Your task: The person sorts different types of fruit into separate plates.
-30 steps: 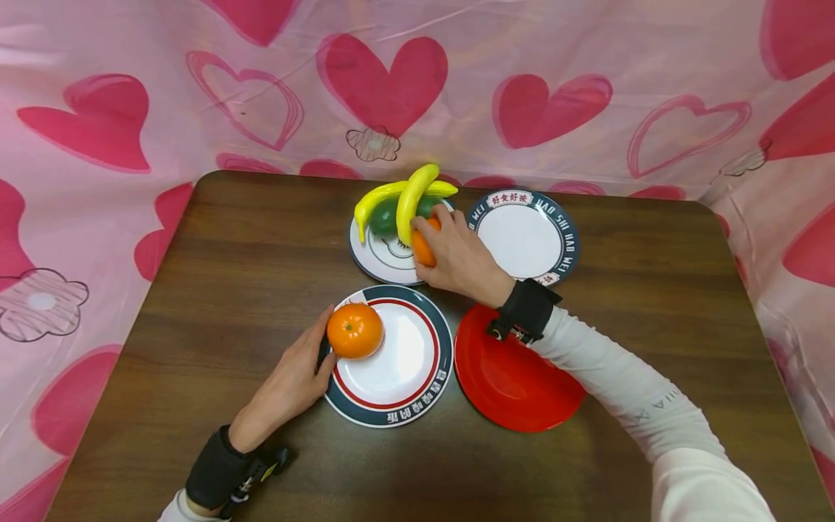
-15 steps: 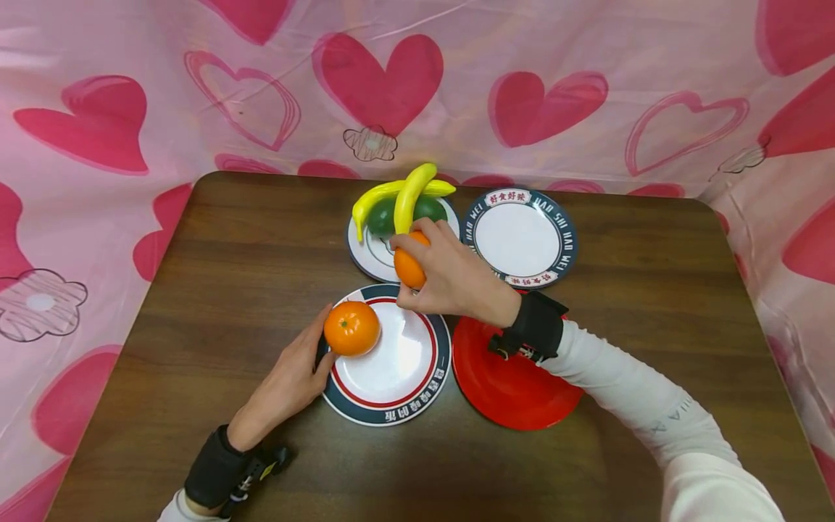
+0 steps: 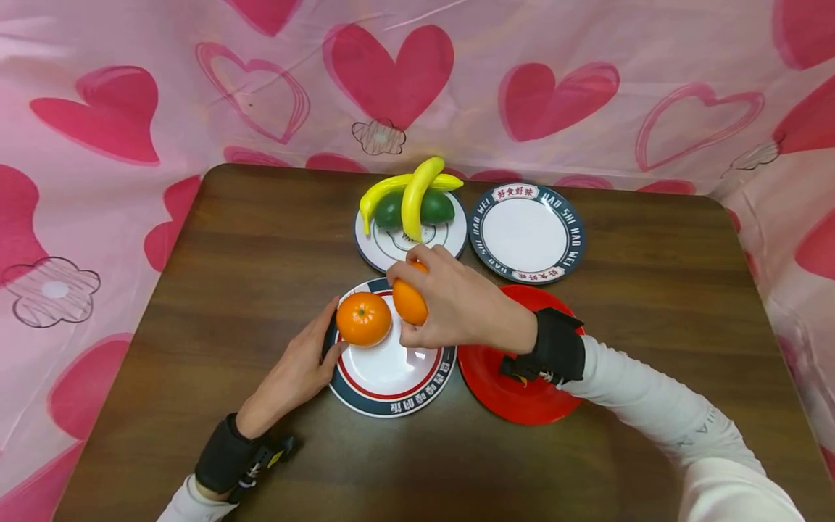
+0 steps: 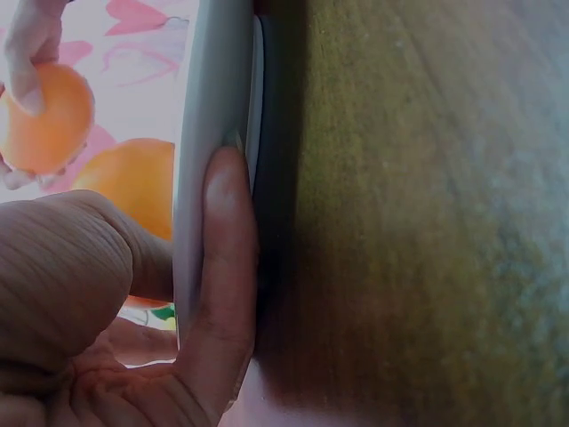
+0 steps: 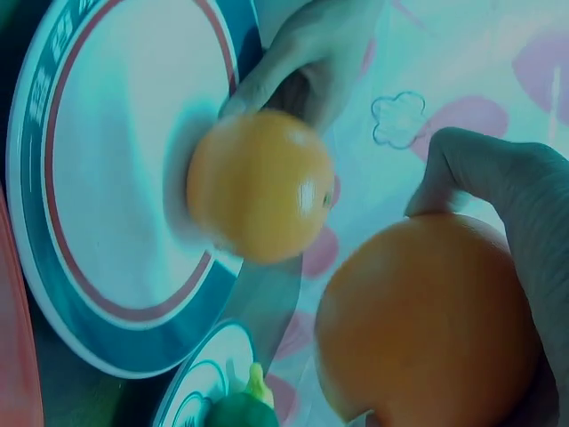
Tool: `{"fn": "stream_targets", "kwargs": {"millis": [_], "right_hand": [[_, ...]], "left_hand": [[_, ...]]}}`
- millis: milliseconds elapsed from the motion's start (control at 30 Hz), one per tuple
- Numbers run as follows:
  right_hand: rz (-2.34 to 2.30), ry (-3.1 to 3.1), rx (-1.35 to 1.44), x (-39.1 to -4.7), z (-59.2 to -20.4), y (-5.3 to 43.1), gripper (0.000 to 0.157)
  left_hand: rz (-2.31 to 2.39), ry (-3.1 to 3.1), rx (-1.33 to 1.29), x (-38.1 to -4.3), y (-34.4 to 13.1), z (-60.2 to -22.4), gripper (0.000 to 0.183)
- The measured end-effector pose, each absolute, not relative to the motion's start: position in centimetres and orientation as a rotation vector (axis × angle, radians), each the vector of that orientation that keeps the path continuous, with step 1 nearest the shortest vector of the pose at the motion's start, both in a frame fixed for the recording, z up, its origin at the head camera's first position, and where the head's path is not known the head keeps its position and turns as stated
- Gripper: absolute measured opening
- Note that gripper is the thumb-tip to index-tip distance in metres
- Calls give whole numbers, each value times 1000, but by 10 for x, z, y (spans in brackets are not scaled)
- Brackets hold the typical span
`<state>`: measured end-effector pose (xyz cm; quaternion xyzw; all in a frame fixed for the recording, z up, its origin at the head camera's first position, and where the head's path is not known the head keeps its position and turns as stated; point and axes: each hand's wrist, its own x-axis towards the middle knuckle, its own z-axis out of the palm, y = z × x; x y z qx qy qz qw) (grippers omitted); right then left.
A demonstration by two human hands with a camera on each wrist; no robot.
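Observation:
My right hand grips an orange above the white plate with the blue rim and red ring. On that plate's left side sits a second orange, stem spot up. The left hand pinches the plate's left edge. In the left wrist view, one finger lies along the plate's underside and the thumb is on the other side. The right wrist view shows the held orange between curled fingers, apart from the orange on the plate.
Behind stands a smaller plate with two crossed bananas and green avocado-like fruit. A blue-rimmed plate is right of it. A red plate lies partly under the right forearm. A heart-patterned cloth hangs behind the table.
My right hand has carried the orange from the bananas' plate toward me, over the plate with the red ring. The left hand has kept its place at that plate's edge.

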<state>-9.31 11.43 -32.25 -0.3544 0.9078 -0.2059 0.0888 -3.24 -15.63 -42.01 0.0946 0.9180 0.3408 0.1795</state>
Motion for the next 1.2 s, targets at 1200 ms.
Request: {"fn": "stream_targets", "kwargs": {"millis": [1200], "right_hand": [[-315,2427,-867,-77,-368,102,86]], "left_hand": [[975,2588,284,-34,-158,-422,81]]}}
